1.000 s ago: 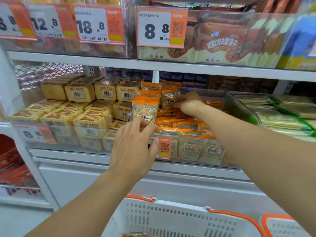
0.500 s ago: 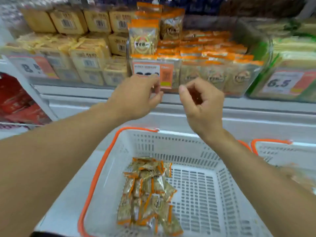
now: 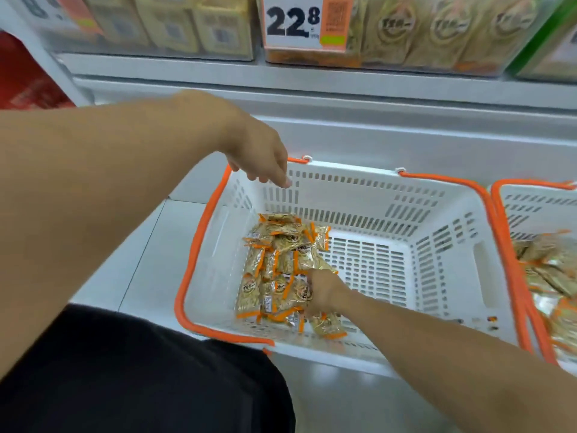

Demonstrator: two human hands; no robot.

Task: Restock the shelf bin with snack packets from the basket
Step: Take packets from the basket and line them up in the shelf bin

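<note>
The right hand (image 3: 323,290) is down in the white basket (image 3: 443,267), fingers curling onto the heap of snack packets (image 3: 281,270); whether it grips one I cannot tell. The left hand (image 3: 263,157) hangs loose, empty, over the basket's rim. Picking looks underway; next, a firm grasp and a lift to the shelf bin (image 3: 421,32) above.

right hand (image 3: 323,292) on snack packets (image 3: 278,270) (gold, orange-edged), white basket (image 3: 359,195)

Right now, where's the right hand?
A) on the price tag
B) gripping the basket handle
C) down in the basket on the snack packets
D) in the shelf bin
C: the right hand is down inside the white basket, on the pile of snack packets, while the left hand hangs above the basket's far rim, holding nothing.
</note>
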